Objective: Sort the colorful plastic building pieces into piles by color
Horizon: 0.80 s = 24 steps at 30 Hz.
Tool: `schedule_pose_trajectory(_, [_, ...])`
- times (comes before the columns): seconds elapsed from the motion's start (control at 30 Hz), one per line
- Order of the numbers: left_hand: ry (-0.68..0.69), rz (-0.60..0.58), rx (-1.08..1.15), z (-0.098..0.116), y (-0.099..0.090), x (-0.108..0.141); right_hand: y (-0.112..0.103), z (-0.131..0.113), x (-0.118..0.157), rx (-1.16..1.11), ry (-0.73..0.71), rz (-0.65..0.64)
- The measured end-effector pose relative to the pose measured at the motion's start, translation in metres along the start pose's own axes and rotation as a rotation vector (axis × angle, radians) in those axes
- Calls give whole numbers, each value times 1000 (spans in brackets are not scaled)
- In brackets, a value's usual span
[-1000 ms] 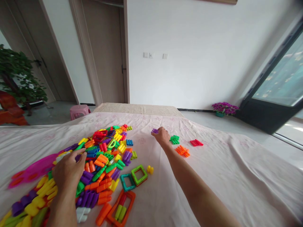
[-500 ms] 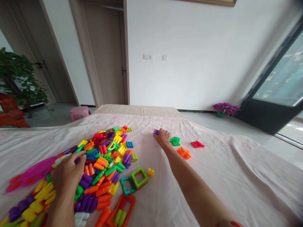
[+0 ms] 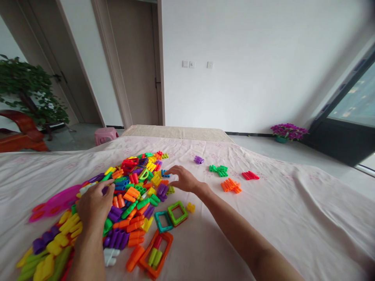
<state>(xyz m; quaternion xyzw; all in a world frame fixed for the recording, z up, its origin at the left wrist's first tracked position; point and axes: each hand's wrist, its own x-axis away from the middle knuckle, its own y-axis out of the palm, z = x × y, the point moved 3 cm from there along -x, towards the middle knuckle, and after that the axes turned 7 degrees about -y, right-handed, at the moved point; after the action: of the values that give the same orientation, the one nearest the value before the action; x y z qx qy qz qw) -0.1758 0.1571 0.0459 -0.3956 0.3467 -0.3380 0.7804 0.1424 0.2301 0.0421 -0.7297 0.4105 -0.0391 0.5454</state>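
We found the right hand (image 3: 185, 179) at the pile's right flank, its fingertips at or just over a blue block (image 3: 166, 174); contact could not be confirmed. Its grip stood parted, with a gap between thumb and fingers. The left hand (image 3: 95, 200) lay over the left of the pile (image 3: 130, 210); a purple piece showed between its thumb and forefinger, but we could not tell whether that grip held it. In our judgement the blue block was best pinched across its sides and lifted straight up, since a sideways drag could have pulled loose the yellow and orange pieces crowding it. We judged that a light left hand would have kept the heap from sliding. As to room, a strip of cloth ran between the pile and a purple block (image 3: 198, 160), with green blocks (image 3: 218, 170), orange blocks (image 3: 231, 185) and a red block (image 3: 250, 175) farther right. The worktop (image 3: 310, 207) spread widest right of the right forearm. Its far edge lay beyond the purple block, so we advised against long reaches that way. A lime frame (image 3: 182, 219) and a small yellow piece (image 3: 190, 207) sat nearer the wearer, where a low wrist could have caught them.
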Motion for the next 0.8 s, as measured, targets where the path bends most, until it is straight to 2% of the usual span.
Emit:
schedule_pose_trajectory(0.07, [-5, -1, -10, 0, 0, 0, 8, -24, -5, -30, -205, -150])
schedule_pose_trajectory(0.1, [-2, -1, -17, 0, 0, 0, 12, -32, -6, -13, -250, -199])
schedule_pose_trajectory(0.17, [3, 2, -21, 0, 0, 0, 17, -41, -7, 39, -252, -232])
schedule_pose_trajectory(0.27, [3, 10, -13, 0, 0, 0, 18, -39, -5, 70, -182, -165])
schedule_pose_trajectory(0.37, [1, 9, -14, -1, 0, 0, 5, -12, -1, 21, 40, 7])
schedule_pose_trajectory(0.47, [1, 7, -14, -1, 1, 0, -23, 37, 10, 48, 440, 215])
schedule_pose_trajectory(0.53, [1, 7, -16, -1, 1, 0, -45, 72, 22, 131, 692, 284])
schedule_pose_trajectory(0.63, [6, 3, -15, -1, 2, -1, -71, 115, 41, 290, 938, 279])
schedule_pose_trajectory(0.7, [5, 1, -9, -2, 2, -1, -82, 135, 49, 394, 1013, 257])
schedule_pose_trajectory(0.8, [-3, 1, -8, -2, 3, -1, -85, 152, 55, 469, 1056, 198])
